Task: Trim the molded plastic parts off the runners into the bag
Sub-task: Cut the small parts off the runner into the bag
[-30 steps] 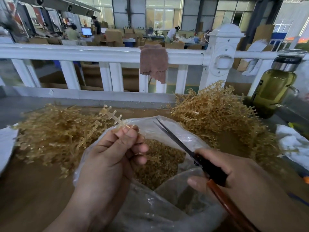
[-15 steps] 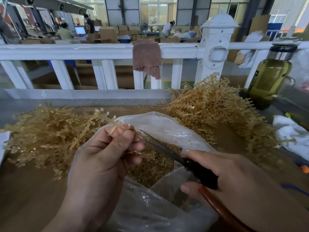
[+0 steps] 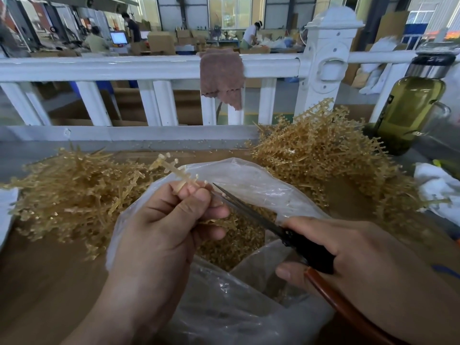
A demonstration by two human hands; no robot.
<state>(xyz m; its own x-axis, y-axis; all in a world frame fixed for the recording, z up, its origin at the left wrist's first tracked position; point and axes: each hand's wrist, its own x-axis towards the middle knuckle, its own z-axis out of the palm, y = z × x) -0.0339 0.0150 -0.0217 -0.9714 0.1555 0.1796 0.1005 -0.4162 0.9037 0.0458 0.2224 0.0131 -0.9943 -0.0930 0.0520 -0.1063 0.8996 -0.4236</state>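
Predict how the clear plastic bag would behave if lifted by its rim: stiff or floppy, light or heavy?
Probably floppy: the bag is thin, wrinkled film and its rim sags in folds. Likely bottom-heavy, since a mound of trimmed parts lies inside. The glossy film may slip unless bunched.

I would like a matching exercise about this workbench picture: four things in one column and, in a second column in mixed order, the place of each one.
Things
1. brown cloth
2. olive-green glass bottle
3. black-handled scissors
4. tan plastic runner

Places
A. pinched in the left hand
B. standing at the far right
C. draped over the white railing
D. gripped in the right hand

Pairs: 1-C, 2-B, 3-D, 4-A
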